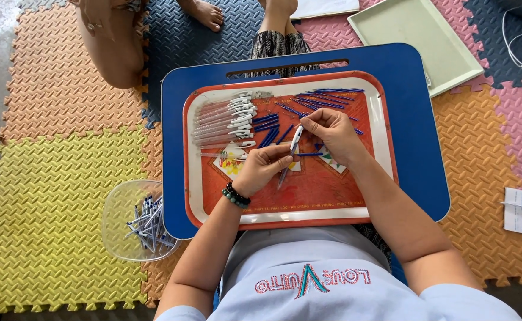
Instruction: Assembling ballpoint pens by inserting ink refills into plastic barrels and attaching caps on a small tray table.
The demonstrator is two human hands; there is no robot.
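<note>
Pen (295, 142) sits over the orange tray (380, 178), pinched between both our hands: left hand (264, 169) closed round the lower barrel, right hand (332, 135) nipping the white top (fingers tight). Clear barrels (222, 122) and blue refills (323, 98) lie sorted within reach.

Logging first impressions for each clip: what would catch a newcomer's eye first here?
Both hands meet mid-picture over an orange tray: the left hand and the right hand hold a white and blue pen between them. On the tray's far side lie a row of pen barrels and loose blue refills; a clear bowl of pens sits left.
</note>
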